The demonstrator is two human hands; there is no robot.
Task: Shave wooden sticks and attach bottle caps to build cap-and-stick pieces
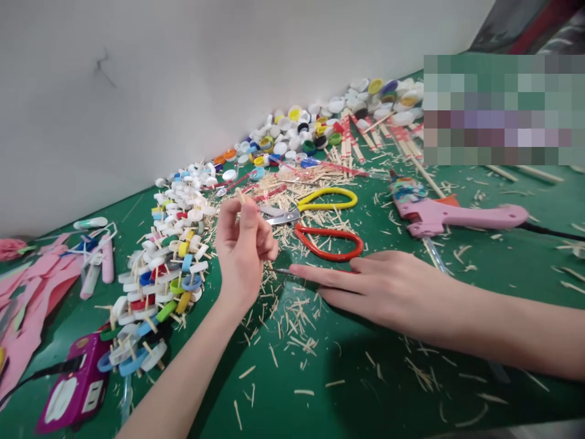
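My left hand (244, 244) is closed with its thumb and fingers pinching a short piece of pale wooden stick (240, 196). To its right, my right hand (375, 283) lies low over the table, palm down. Its index finger points left along a thin pointed blade (282, 271), and the rest of that tool is hidden under the hand. Between and behind the hands rest scissors with one yellow and one red handle (329, 244), their blades partly behind my left fingers. Wood slivers (297, 317) are scattered below both hands.
Bottle caps fitted with sticks (169, 274) are heaped at left, beside a magenta device (75, 384) and pink strips (41, 280). More caps (292, 128) line the wall. Bundled sticks (351, 137) lie at the back; a pink glue gun (457, 214) with a cord lies at right.
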